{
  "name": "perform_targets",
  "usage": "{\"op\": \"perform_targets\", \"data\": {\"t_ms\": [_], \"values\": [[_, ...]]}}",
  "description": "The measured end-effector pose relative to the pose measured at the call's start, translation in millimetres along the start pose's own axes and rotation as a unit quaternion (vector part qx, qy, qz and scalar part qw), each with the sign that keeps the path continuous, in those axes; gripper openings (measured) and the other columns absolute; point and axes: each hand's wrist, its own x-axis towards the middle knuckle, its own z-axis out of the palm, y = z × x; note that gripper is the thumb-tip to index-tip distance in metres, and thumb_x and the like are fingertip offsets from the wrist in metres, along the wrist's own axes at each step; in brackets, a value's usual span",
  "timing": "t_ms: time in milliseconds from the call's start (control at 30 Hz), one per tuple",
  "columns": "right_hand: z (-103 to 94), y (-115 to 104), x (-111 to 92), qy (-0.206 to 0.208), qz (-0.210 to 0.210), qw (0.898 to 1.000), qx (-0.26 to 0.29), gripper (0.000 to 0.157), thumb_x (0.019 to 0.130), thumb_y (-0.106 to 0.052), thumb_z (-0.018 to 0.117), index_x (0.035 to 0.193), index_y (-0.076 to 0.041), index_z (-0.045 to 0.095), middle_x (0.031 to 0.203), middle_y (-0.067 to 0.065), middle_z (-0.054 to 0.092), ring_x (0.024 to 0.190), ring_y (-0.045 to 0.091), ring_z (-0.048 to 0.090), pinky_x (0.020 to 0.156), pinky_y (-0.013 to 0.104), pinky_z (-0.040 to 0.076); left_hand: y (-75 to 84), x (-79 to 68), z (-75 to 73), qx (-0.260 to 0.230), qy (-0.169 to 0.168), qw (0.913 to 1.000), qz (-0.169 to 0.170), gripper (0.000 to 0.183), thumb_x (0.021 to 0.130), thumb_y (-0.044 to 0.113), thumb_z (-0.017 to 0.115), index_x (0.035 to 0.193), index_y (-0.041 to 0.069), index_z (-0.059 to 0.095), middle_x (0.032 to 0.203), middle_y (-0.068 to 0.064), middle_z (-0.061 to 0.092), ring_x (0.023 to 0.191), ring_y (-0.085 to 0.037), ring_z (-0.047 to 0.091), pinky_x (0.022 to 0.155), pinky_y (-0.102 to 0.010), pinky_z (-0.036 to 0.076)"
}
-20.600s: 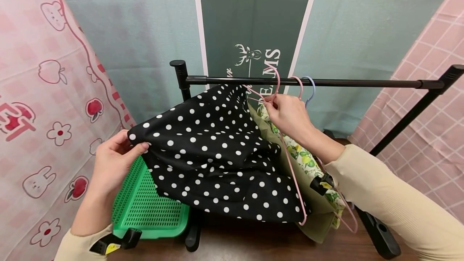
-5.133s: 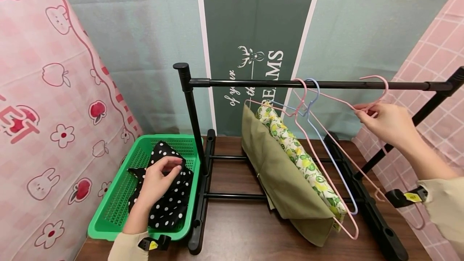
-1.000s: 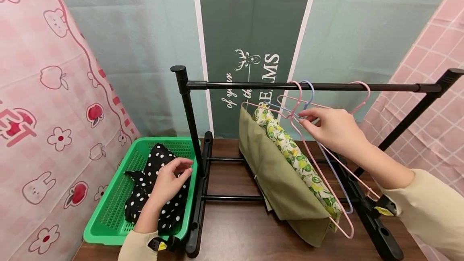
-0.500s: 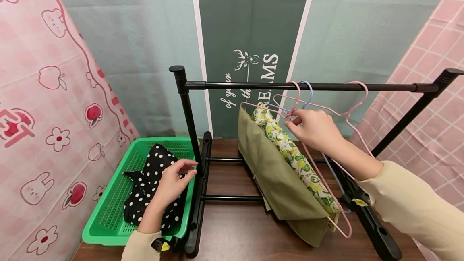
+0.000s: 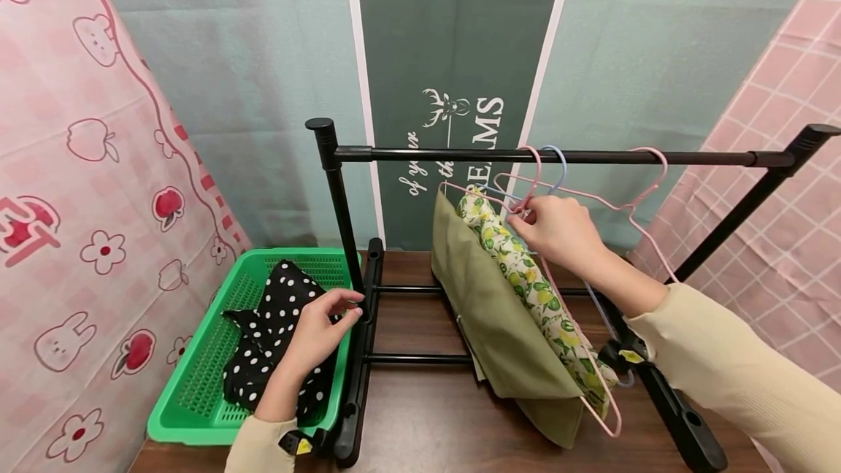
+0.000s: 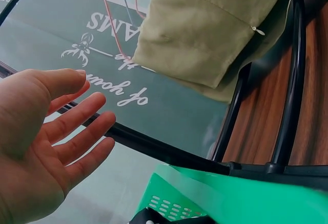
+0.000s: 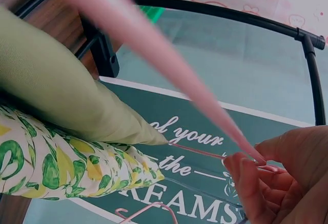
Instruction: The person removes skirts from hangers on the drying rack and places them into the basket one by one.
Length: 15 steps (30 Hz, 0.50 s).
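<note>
Backdrop (image 5: 460, 35): dark green and pale blue before us.
Right hand (image 5: 561, 232): our fingers (image 7: 247, 180), drawn together, pinch the pink hanger (image 7: 148, 44).
Left hand (image 5: 322, 327): our fingers curve loosely, holding nothing, above the green basket (image 5: 187, 404).
Pink hanger: on the black rail (image 5: 427, 155), bearing the olive cloth (image 5: 509, 334).

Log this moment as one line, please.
right hand: pinches pink hanger with green cloth | left hand: fingers relaxed, near basket | dotted cloth: in basket | bare hanger: on rail
</note>
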Motion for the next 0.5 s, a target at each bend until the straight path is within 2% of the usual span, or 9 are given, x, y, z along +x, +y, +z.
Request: {"op": "perform_targets", "data": {"t_ms": [200,400,500], "values": [[3.5,-4,5,0.017,0.002,1.000,-0.001,0.021,0.080,-0.027,0.054,0.068,-0.013,0.063,0.055,-0.002,0.059,0.044,0.015,0.048,0.041,0.030,0.035,0.7,0.6,2.6,-0.007,0.004,0.9999,0.009,0.018,0.079,0.014,0.064,0.095,0.021,0.062,0.091,-0.001,0.063,0.076,-0.006,0.059,0.068,-0.030,0.049],[5.2,-7,10,0.015,0.006,1.000,0.010,0.019,0.080,-0.027,0.055,0.073,-0.012,0.065,0.061,0.000,0.062,0.050,0.018,0.053,0.044,0.032,0.037,-0.4,0.9,6.7,-0.009,0.008,0.9996,0.026,0.019,0.078,0.013,0.064,0.094,0.023,0.062,0.086,0.005,0.062,0.074,-0.004,0.058,0.064,-0.032,0.049],[6.1,-9,12,0.010,0.011,1.000,0.011,0.018,0.080,-0.025,0.054,0.072,-0.012,0.064,0.057,0.000,0.060,0.049,0.018,0.052,0.044,0.032,0.036,0.0,0.7,8.4,-0.010,0.008,0.9994,0.032,0.019,0.078,0.011,0.064,0.094,0.022,0.062,0.086,0.006,0.062,0.074,-0.003,0.058,0.065,-0.032,0.049]]}}
